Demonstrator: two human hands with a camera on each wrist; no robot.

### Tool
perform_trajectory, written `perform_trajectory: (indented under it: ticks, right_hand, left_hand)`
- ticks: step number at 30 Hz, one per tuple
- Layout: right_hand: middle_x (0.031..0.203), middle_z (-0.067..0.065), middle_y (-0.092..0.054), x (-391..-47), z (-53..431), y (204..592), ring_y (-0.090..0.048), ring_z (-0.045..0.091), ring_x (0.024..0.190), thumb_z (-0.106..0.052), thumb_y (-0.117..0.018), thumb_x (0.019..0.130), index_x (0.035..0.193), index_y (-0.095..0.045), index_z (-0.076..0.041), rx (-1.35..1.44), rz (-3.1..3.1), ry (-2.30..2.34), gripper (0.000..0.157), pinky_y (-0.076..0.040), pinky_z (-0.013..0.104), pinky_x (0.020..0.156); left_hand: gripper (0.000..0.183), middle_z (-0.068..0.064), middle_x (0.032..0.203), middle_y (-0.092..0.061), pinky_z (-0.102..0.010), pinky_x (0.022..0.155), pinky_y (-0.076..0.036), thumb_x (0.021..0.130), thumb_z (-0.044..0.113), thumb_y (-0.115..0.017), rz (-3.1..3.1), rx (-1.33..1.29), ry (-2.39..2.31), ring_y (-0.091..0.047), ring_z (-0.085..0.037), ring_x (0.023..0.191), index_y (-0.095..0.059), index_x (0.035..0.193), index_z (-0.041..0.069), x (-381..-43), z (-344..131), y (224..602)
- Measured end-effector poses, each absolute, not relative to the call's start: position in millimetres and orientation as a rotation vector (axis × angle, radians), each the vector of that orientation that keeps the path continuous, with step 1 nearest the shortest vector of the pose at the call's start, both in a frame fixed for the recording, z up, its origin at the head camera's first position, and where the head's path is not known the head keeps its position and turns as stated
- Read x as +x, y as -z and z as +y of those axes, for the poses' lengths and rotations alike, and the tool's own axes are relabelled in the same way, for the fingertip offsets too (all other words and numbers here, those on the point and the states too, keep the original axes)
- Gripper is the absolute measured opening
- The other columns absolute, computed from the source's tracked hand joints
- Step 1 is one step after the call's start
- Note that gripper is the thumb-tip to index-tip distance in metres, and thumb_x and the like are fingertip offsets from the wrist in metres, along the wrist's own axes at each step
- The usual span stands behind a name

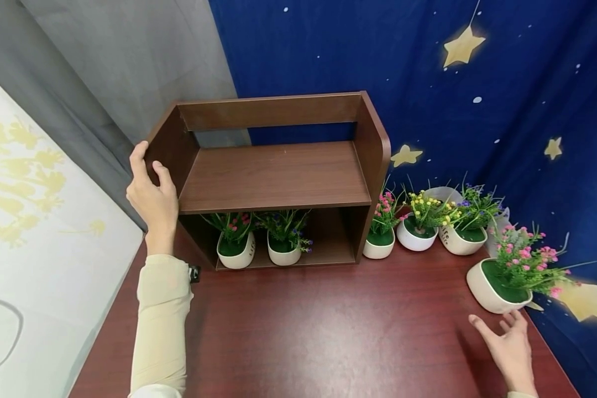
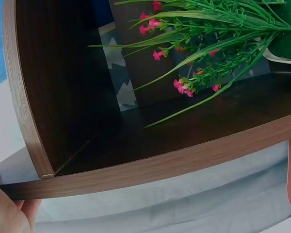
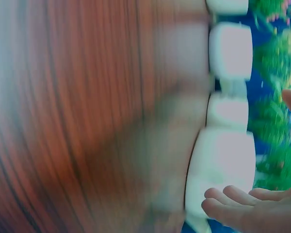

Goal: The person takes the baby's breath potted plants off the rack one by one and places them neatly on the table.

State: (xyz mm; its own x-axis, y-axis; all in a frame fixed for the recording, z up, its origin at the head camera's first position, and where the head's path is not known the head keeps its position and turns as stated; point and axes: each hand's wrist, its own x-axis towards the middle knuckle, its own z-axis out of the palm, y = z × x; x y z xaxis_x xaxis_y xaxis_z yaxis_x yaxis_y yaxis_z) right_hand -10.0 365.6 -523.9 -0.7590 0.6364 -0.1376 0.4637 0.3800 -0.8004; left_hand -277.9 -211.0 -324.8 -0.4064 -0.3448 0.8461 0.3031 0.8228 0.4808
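Note:
My left hand [image 1: 151, 198] grips the left side panel of a dark brown wooden shelf [image 1: 278, 174]. In the left wrist view, its thumb and fingers [image 2: 7, 213] sit at either side of the board's front edge. At the table's right edge stands a white pot [image 1: 495, 290] of pink artificial flowers. Just in front of it, my right hand [image 1: 509, 344] has its thumb and fingers spread, holding nothing. Fingertips [image 3: 218, 201] overlap the large white pot [image 3: 223, 162] in the right wrist view; whether they touch it, I cannot tell.
Two potted plants, one pink-flowered [image 1: 236, 251] and one purple-flowered [image 1: 284, 249], stand in the shelf's lower compartment. Right of the shelf are pink [image 1: 379, 243], yellow [image 1: 418, 235] and purple [image 1: 462, 237] potted plants. A starry blue curtain [image 1: 328, 50] hangs behind the reddish-brown table [image 1: 328, 331].

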Motion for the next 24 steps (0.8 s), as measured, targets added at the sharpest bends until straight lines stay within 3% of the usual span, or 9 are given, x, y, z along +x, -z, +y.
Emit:
perform_trajectory:
  ticks: [4,6,7,10,12,16,24]
  right_hand:
    - [0.142,0.03,-0.027,-11.0,343.8,529.9,-0.034,0.045,0.126,-0.036,-0.069,0.081,0.147,-0.004,0.001,-0.905,-2.447,-1.315,0.099,-0.031,0.048,0.099]
    - [0.14,0.028,-0.033,-12.3,333.2,532.7,-0.039,0.042,0.124,-0.039,-0.07,0.081,0.147,-0.007,-0.001,-0.907,-2.466,-1.256,0.099,-0.035,0.04,0.097]
    - [0.139,0.029,-0.034,-12.9,328.9,533.9,-0.039,0.044,0.122,-0.037,-0.07,0.08,0.147,-0.007,-0.001,-0.891,-2.449,-1.275,0.099,-0.034,0.044,0.096]
    - [0.136,0.028,-0.037,-14.2,315.3,535.7,-0.042,0.041,0.12,-0.037,-0.071,0.08,0.147,-0.01,-0.002,-0.874,-2.444,-1.276,0.097,-0.037,0.038,0.095]
    - [0.136,0.03,-0.036,-14.7,307.5,534.7,-0.041,0.044,0.12,-0.031,-0.073,0.08,0.147,-0.01,-0.001,-0.811,-2.41,-1.353,0.097,-0.035,0.046,0.095]
    - [0.135,0.025,-0.039,-18.8,291.4,530.3,-0.044,0.037,0.12,-0.028,-0.074,0.079,0.146,-0.014,-0.004,-0.754,-2.414,-1.368,0.093,-0.039,0.033,0.093]
    - [0.138,0.026,-0.036,-31.5,259.3,515.8,-0.039,0.041,0.123,-0.021,-0.075,0.079,0.145,-0.016,0.0,-0.572,-2.446,-1.501,0.092,-0.034,0.051,0.094]
  left_hand:
    - [0.036,0.018,0.123,-0.057,-0.031,0.051,-0.02,0.095,0.022,-0.044,-1.872,0.037,0.707,-0.022,-0.014,0.047,-0.054,0.13,0.024,-277.7,-211.2,325.2]
    - [0.036,0.02,0.124,-0.056,-0.03,0.05,-0.018,0.096,0.023,-0.045,-1.875,0.041,0.705,-0.019,-0.008,0.046,-0.054,0.13,0.024,-278.3,-211.7,325.6]
    - [0.035,0.021,0.125,-0.054,-0.03,0.05,-0.018,0.096,0.023,-0.045,-1.876,0.042,0.703,-0.017,-0.005,0.046,-0.054,0.13,0.024,-278.6,-212.0,325.9]
    - [0.035,0.02,0.124,-0.055,-0.029,0.05,-0.017,0.095,0.021,-0.046,-1.866,0.047,0.702,-0.012,0.001,0.047,-0.055,0.129,0.023,-279.7,-212.8,326.7]
    - [0.034,0.017,0.124,-0.057,-0.029,0.051,-0.017,0.095,0.019,-0.047,-1.863,0.051,0.703,-0.01,0.003,0.048,-0.056,0.128,0.021,-280.1,-211.6,326.0]
    - [0.034,0.014,0.122,-0.059,-0.029,0.051,-0.017,0.095,0.018,-0.047,-1.863,0.049,0.706,-0.008,0.005,0.049,-0.056,0.128,0.019,-280.5,-209.6,324.6]
    - [0.035,0.015,0.121,-0.059,-0.029,0.05,-0.018,0.095,0.021,-0.047,-1.864,0.047,0.707,-0.012,0.002,0.046,-0.055,0.129,0.023,-279.7,-212.3,324.9]
